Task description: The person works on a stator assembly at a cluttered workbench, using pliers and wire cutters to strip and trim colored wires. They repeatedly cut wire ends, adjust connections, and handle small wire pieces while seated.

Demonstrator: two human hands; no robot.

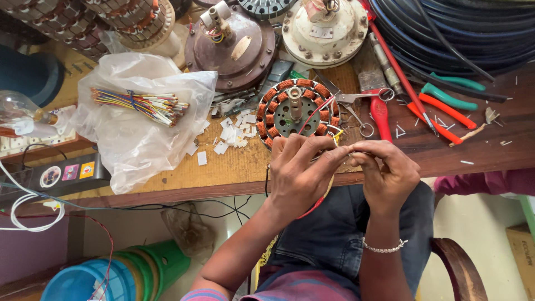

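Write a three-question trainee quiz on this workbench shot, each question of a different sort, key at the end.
1. True or false: the left hand and the right hand meet fingertip to fingertip at the bench's front edge.
2. Multiple choice: what lies on the clear plastic bag? A) a bundle of coloured wires B) a pair of pliers C) a light bulb
3. Fill in: the wound stator has coils the colour of ____.

Key:
1. True; both pinch something thin near the stator, with a red wire running under the left hand.
2. A, the bundle of coloured wires.
3. Copper.
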